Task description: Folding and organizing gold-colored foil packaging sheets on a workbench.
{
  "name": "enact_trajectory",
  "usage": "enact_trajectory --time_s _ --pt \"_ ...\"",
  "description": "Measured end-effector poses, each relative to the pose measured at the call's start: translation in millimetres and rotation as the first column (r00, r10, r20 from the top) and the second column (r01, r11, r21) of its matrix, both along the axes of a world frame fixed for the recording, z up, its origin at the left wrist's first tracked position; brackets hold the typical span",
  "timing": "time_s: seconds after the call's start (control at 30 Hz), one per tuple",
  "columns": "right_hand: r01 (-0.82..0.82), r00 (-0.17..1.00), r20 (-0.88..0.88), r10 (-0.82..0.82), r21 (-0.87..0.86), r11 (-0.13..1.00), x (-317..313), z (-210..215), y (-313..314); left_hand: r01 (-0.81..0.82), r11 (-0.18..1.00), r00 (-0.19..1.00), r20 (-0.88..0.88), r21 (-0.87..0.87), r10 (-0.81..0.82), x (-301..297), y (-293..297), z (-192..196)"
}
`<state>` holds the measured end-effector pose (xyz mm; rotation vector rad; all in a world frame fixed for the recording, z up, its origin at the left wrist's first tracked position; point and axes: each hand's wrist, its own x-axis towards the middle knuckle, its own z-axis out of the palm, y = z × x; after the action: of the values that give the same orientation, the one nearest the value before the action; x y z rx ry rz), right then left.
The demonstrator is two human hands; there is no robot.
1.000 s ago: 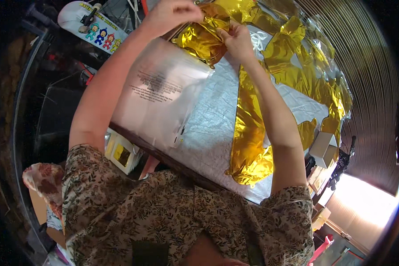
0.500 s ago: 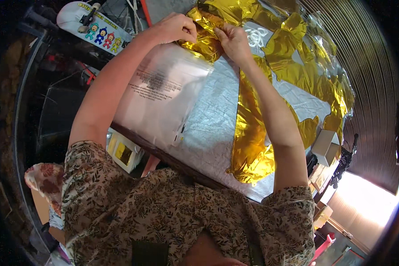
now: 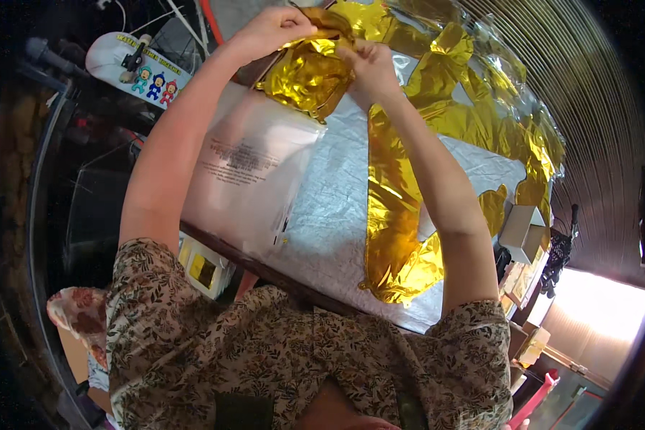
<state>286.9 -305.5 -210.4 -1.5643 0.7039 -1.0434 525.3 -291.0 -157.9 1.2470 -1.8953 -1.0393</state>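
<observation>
At the far side of the table, both hands work on one crinkled gold foil balloon [image 3: 304, 75], flat and folded. My left hand [image 3: 276, 30] is closed, its fingers pinching the upper left edge of the foil. Across from it, my right hand [image 3: 371, 68] pinches the upper right part between thumb and fingers. The lower foil hangs over the top of a stack of clear printed plastic bags [image 3: 244, 158]. More flat gold foil balloons [image 3: 390, 208] lie beside and beyond my right forearm.
A silvery crinkled sheet [image 3: 330, 193] covers the tabletop. Beyond the left edge sits a white skateboard deck [image 3: 115, 61] with cartoon figures. An open cardboard box [image 3: 523, 233] stands at the right edge. Below the near edge is a white box [image 3: 206, 269] with a gold patch.
The foil between my hands has spread out and now shows a broader face above the bags. Both hands sit slightly farther left and higher in the view.
</observation>
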Motion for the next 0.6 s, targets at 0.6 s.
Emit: enact_trajectory --time_s 0.6 --pt "0.528 0.811 -0.038 -0.584 -0.384 0.758 -243.7 254.7 -123.2 0.021 0.942 0.657 0.715 -0.334 0.239 -93.5 -56.8 -64.6"
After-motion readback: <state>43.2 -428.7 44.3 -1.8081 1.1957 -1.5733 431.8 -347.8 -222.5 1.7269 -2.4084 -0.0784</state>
